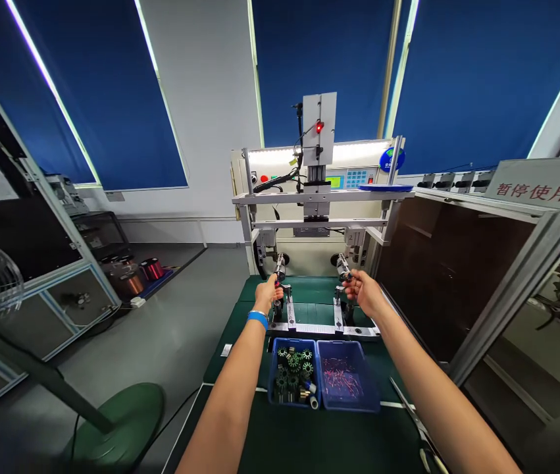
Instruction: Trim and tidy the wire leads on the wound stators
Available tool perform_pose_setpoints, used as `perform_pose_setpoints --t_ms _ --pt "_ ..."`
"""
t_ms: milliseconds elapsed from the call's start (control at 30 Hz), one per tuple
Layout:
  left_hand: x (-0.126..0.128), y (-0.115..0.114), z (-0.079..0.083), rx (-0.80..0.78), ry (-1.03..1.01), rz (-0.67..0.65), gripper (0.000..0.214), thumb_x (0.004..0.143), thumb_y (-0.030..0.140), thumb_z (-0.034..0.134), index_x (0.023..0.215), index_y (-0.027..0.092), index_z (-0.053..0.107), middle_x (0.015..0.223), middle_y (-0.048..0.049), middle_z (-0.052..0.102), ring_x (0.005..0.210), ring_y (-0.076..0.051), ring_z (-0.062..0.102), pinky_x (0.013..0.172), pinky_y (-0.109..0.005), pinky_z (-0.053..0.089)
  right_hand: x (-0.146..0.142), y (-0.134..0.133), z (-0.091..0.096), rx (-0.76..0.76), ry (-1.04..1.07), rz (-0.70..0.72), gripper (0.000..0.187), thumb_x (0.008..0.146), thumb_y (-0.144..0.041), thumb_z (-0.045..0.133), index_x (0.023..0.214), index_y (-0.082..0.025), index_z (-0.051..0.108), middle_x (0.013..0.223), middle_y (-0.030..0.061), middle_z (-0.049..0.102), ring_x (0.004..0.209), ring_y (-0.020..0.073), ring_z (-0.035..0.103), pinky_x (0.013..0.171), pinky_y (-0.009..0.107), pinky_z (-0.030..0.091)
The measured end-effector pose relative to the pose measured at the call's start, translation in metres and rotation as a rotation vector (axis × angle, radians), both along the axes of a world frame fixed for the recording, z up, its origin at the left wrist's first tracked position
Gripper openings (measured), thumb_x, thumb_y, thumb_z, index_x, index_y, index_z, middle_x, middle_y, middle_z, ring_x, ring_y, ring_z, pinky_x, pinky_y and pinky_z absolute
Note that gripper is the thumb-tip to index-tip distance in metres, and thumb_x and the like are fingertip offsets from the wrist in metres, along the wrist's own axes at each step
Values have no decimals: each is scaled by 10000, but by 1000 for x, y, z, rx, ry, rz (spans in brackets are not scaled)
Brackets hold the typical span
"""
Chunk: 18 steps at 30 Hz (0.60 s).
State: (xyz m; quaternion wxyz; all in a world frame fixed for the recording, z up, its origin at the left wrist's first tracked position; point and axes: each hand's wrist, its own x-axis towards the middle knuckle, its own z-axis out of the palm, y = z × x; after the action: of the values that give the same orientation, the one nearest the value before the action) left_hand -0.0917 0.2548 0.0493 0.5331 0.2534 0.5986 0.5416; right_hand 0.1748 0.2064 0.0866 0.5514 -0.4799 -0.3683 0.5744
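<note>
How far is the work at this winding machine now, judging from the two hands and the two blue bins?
Done: nothing finished shows clearly. In hand: the left hand grips at the left spindle, and the right hand is at the right spindle; what each holds is too small to tell. Left: many green parts wait in the left blue bin; the right blue bin holds thin pink wire pieces.
</note>
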Motion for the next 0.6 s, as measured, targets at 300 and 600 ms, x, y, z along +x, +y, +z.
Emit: perform_pose_setpoints --t_ms 300,600 --pt "3 -16 38 241 -50 -72 362 956 457 551 1045 112 617 874 -53 667 695 -127 635 661 -281 554 -79 -173 -118 -209 -74 906 670 471 -404 837 1030 -188 538 707 32 682 442 189 614 413 258 456" --pt "-25 -182 -8 268 -95 -598 612 757 589 693 1153 137 576 834 -107 705 653 -188 664 603 -304 540 -69 -191 -110 349 -950 1086 720 531 -299 909 1213 -248 681 632 -54 617 643 176 608 668 278 425"
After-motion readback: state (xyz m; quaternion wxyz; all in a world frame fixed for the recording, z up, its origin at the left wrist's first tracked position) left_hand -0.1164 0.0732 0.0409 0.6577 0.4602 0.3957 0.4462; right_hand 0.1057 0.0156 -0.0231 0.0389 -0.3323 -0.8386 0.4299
